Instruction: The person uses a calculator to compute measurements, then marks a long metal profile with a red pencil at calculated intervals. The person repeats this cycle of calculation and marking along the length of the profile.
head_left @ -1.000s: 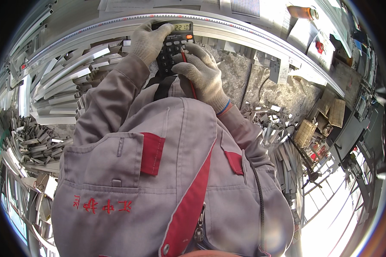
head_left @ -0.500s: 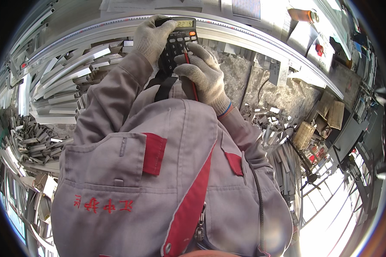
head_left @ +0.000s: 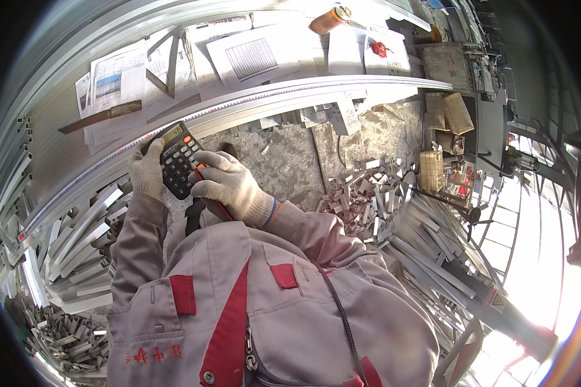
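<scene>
My left hand (head_left: 146, 173), in a pale knit glove, grips a black calculator (head_left: 180, 166) by its left side, thumb near the display. The calculator is tilted, with its display at the upper end. My gloved right hand (head_left: 237, 188) holds a slim red and dark pencil (head_left: 224, 211) between its fingers, low over the right side of the keys. Whether its tip touches a key cannot be made out. Just beyond the calculator runs a long pale metal bar with a measuring tape (head_left: 239, 101) along it.
Printed drawings (head_left: 243, 57) and a rusty flat blade (head_left: 103, 117) lie beyond the bar. An orange bottle (head_left: 330, 20) and a red object (head_left: 379, 49) are farther right. Cut metal profiles (head_left: 87, 242) pile up at left, short offcuts (head_left: 368, 197) at right, near wicker baskets (head_left: 431, 170).
The view has swung, so my hands and the calculator sit lower and farther left, and more papers show. The display reads differently. Both hands keep their holds.
</scene>
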`<state>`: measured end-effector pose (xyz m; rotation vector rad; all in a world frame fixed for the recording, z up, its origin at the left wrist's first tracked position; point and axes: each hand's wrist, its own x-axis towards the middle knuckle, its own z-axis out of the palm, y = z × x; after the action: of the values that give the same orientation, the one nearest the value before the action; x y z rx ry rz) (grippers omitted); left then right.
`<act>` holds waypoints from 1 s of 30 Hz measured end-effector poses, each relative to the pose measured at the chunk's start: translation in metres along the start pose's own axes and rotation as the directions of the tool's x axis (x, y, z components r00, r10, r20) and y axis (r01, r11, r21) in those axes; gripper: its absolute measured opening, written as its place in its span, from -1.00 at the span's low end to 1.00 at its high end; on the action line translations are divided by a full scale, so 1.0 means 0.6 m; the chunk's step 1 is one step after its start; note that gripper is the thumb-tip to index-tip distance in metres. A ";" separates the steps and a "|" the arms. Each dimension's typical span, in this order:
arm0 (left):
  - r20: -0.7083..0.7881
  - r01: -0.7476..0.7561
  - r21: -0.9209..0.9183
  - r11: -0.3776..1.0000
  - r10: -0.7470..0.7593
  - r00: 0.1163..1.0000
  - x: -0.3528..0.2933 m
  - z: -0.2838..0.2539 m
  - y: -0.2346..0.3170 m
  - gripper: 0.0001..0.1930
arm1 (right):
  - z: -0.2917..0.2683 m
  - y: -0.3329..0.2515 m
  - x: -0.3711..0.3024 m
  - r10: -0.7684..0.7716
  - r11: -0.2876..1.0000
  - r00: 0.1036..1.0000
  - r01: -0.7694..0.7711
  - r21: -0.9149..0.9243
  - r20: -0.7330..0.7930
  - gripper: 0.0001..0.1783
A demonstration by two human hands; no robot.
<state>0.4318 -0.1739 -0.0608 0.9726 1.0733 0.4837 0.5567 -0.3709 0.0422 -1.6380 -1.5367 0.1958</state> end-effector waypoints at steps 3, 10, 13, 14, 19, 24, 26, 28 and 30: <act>-0.026 0.037 0.049 0.998 -0.036 0.999 0.009 -0.010 -0.003 -0.78 | -0.020 0.011 -0.012 0.055 0.998 0.997 -0.056 -0.012 -0.053 -0.67; -0.029 0.040 0.083 0.996 -0.038 0.999 0.011 -0.027 0.004 -0.80 | -0.049 0.045 -0.089 0.311 0.950 0.945 -0.309 0.033 -0.104 -0.63; 0.028 -0.019 0.019 1.000 0.019 0.999 0.010 -0.026 0.003 -0.78 | -0.052 0.056 -0.131 0.411 0.910 0.902 -0.415 -0.007 -0.133 -0.63; 0.032 -0.010 0.024 1.000 0.009 0.999 0.011 -0.026 0.003 -0.78 | -0.049 0.057 -0.142 0.442 0.894 0.882 -0.449 -0.005 -0.162 -0.60; 0.074 -0.005 0.041 0.999 0.002 0.997 0.013 -0.014 0.006 -0.83 | -0.072 0.063 -0.176 0.522 0.830 0.826 -0.549 -0.096 -0.212 -0.62; 0.088 0.042 0.000 0.999 -0.041 0.995 0.017 0.007 0.006 -0.84 | -0.108 0.088 -0.163 0.506 0.846 0.827 -0.531 -0.045 -0.245 -0.66; 0.103 -0.019 -0.056 0.998 0.025 0.994 0.017 0.021 0.005 -0.85 | -0.111 0.099 -0.144 0.488 0.869 0.840 -0.492 0.045 -0.237 -0.67; 0.028 0.072 -0.009 0.997 -0.071 0.997 0.013 0.036 0.016 -0.86 | -0.118 0.113 -0.115 0.409 0.912 0.894 -0.408 0.046 -0.183 -0.65; -0.002 0.058 0.020 0.998 -0.058 0.998 -0.001 0.061 0.027 -0.85 | -0.123 0.122 -0.085 0.348 0.936 0.932 -0.339 0.093 -0.105 -0.62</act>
<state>0.4660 -0.1818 -0.0416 0.9566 1.1060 0.4268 0.6460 -0.4408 0.0179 -1.8169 -1.1313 0.3323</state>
